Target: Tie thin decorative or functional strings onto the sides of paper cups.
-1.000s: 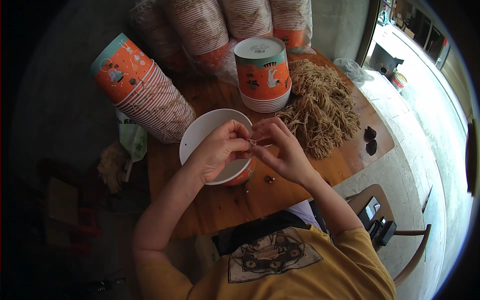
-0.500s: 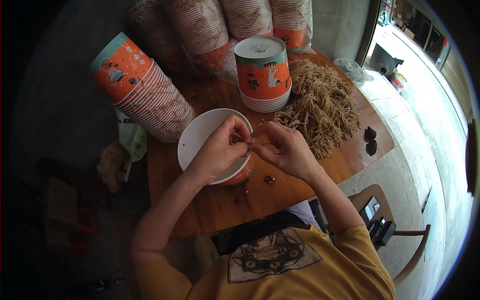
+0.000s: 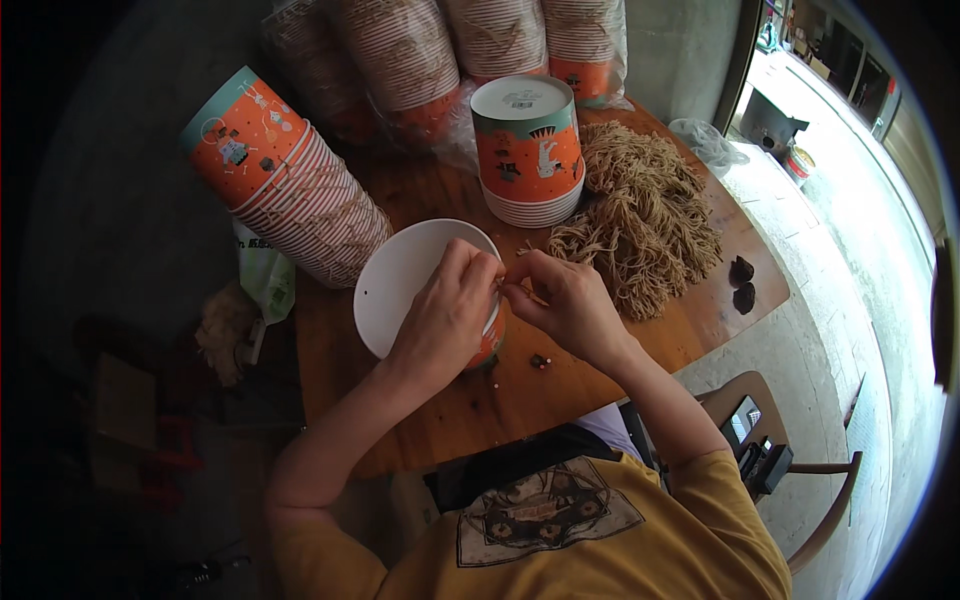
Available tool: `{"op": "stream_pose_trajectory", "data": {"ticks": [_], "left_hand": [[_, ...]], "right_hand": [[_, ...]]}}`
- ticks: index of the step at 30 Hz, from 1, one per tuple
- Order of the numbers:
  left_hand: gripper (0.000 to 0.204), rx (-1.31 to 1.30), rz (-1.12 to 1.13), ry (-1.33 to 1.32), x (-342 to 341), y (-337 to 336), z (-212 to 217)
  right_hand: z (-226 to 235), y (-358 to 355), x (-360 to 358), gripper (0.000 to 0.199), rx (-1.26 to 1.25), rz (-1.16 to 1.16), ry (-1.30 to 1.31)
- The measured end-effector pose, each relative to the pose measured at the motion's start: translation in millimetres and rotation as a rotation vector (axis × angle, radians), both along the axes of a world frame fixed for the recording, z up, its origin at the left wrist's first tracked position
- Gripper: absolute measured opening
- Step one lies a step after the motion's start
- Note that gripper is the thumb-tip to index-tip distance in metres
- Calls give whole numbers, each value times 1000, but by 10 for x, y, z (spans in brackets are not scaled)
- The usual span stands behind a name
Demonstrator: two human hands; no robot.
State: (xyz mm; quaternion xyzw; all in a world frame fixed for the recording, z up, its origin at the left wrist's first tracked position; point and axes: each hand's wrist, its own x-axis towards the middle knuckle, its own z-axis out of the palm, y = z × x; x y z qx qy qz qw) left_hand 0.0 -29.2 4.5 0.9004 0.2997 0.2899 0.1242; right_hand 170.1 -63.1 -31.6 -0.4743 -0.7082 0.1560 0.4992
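A white-lined paper bucket (image 3: pixel 405 262) with an orange outside stands open and upright on the wooden table in front of me, a small dark hole in its left wall. My left hand (image 3: pixel 455 300) is over its right rim, fingers closed in a pinch. Just beside it, my right hand (image 3: pixel 560 300) also pinches, thumb against forefinger. The two sets of fingertips nearly meet outside the rim. Whatever lies between them is too small to make out. Right of the bucket lies a heap of tan cords (image 3: pixel 650 225).
An upturned stack of orange buckets (image 3: pixel 528 155) stands behind. A leaning stack of buckets (image 3: pixel 290 165) is at left, with plastic-wrapped stacks (image 3: pixel 410 70) at the back. Small beads (image 3: pixel 541 361) lie near the table's front; two dark pieces (image 3: pixel 743 285) lie at right. A chair (image 3: pixel 750 400) holds a phone.
My left hand has turned knuckles-up and its fingers have closed further over the rim. My right fingers have curled in more tightly. The bucket has barely moved.
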Motion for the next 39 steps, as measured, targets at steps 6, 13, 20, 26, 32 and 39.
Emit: {"op": "stream_pose_trajectory", "data": {"ticks": [6,13,20,26,32,39], "left_hand": [[14,253,31,48,4,-17,28],[17,76,76,-70,12,-8,-51],[17,-136,-26,-202,-34,76,-80],[15,-469,-39,-304,-42,102,-49],[19,-735,-100,-429,-56,149,-32],[20,-873,-72,-458,-16,151,-41]], "right_hand": [[-29,-14,-45,13,24,-48,-39],[-31,-26,-87,13,27,-51,-41],[-37,-40,-91,14,-132,-11,132],[-58,-24,-78,15,-277,40,338],[-123,-29,-112,15,-196,16,385],[-176,-35,-31,14,165,-177,3]]}}
